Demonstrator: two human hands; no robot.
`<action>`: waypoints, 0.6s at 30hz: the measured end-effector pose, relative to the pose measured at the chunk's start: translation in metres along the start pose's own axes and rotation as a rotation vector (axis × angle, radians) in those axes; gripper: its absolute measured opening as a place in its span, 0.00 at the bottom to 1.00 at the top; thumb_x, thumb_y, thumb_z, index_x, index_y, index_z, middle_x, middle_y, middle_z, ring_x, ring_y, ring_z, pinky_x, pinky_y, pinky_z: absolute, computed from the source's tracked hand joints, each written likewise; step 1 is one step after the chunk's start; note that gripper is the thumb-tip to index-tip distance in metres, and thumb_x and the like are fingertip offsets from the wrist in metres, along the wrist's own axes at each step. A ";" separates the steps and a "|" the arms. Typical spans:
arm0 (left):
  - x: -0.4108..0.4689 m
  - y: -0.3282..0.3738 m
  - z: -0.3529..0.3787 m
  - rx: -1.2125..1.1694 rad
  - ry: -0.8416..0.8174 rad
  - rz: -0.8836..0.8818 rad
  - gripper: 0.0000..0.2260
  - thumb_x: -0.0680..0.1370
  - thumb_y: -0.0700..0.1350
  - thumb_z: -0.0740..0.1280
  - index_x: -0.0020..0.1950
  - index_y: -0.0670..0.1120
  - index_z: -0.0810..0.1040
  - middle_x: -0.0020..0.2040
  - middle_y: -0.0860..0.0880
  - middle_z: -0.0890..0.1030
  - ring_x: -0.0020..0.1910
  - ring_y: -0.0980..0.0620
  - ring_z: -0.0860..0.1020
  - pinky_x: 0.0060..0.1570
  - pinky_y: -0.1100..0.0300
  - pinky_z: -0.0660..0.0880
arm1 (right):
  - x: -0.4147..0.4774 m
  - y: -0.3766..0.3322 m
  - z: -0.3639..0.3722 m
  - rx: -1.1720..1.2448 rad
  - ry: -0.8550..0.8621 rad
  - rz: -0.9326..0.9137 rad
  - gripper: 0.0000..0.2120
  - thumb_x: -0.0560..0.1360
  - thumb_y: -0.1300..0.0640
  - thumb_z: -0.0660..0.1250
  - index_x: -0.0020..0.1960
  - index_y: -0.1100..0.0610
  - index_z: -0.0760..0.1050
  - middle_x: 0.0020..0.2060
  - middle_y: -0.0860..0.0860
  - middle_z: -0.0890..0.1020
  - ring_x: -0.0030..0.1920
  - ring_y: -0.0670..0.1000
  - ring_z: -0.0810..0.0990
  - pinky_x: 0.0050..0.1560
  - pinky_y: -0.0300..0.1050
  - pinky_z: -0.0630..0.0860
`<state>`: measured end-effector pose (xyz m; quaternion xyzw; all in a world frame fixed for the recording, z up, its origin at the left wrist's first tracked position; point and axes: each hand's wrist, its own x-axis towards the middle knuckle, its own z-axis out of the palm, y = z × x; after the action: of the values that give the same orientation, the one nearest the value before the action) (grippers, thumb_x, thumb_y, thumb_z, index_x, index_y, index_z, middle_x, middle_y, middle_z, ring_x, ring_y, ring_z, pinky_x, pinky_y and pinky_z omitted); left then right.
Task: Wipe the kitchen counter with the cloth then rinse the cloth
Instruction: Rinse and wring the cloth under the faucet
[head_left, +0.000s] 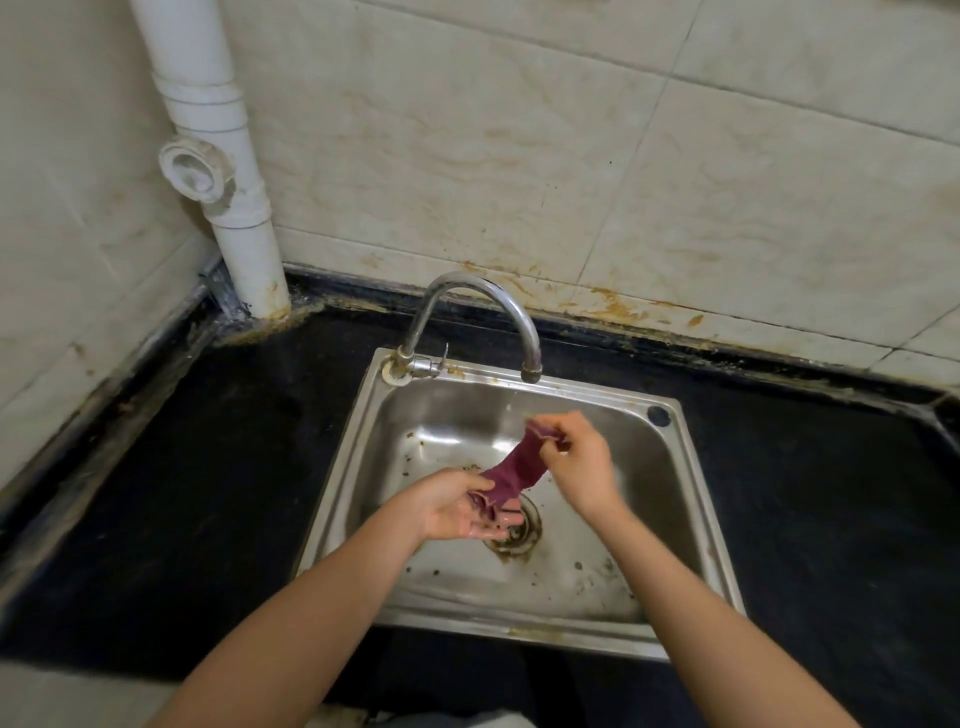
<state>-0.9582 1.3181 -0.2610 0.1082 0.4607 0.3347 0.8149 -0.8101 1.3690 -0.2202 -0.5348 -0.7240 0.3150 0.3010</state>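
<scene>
**sinkwatcher:** so why does the person hold the cloth (514, 467) stretched out like that instead of balled up?

**tapdrip:** my guess is it's for the rinse. The right hand (582, 462) pinches the top end between thumb and fingertips, up and further out. The left hand (457, 506) sits lower and nearer the body, palm up, with the bottom end bunched in it and the thumb laid over. Spread like that, water can run the length of the fabric instead of just soaking a wad.

**sinkwatcher:** is the tap (531, 364) actually on though?

**tapdrip:** honestly can't tell. No clear stream, but the left palm looks wet and shiny. The spout ends just beyond the right hand's fingertips, so the top of the cloth is about where water would land.

**sinkwatcher:** and whatever drips off?

**tapdrip:** both hands hang over the sink (447, 410), and the drain (524, 540) is right under the left fingertips, so the dirty runoff probably goes straight down. Nothing is over the counter (208, 467), which lies out to either side of the arms.

**sinkwatcher:** so the cloth is purely between the hands?

**tapdrip:** yep, slanting from the right pinch down into the left palm, touching both and off the basin floor as far as I can see.
</scene>
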 end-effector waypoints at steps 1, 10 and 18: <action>-0.001 -0.002 0.003 -0.094 -0.012 0.002 0.13 0.81 0.44 0.54 0.54 0.37 0.73 0.46 0.37 0.80 0.46 0.39 0.79 0.59 0.45 0.70 | -0.009 0.000 0.007 -0.079 -0.062 -0.087 0.14 0.71 0.72 0.63 0.52 0.62 0.80 0.44 0.53 0.79 0.47 0.48 0.75 0.50 0.37 0.69; 0.000 -0.009 -0.007 -0.216 -0.007 0.014 0.18 0.72 0.53 0.66 0.50 0.38 0.78 0.41 0.38 0.82 0.43 0.42 0.80 0.45 0.47 0.77 | -0.038 0.008 0.009 0.179 -0.437 0.104 0.15 0.72 0.75 0.58 0.47 0.60 0.80 0.37 0.46 0.83 0.37 0.34 0.79 0.48 0.30 0.75; -0.010 -0.001 -0.006 -0.010 -0.037 0.079 0.10 0.77 0.35 0.59 0.56 0.38 0.73 0.40 0.40 0.83 0.33 0.49 0.81 0.34 0.59 0.79 | -0.021 0.035 -0.016 -0.507 -0.402 -0.210 0.37 0.72 0.65 0.64 0.75 0.53 0.51 0.74 0.53 0.57 0.74 0.52 0.54 0.71 0.40 0.50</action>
<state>-0.9663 1.3103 -0.2583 0.1285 0.4395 0.3668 0.8098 -0.7722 1.3592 -0.2390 -0.4423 -0.8753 0.1913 0.0407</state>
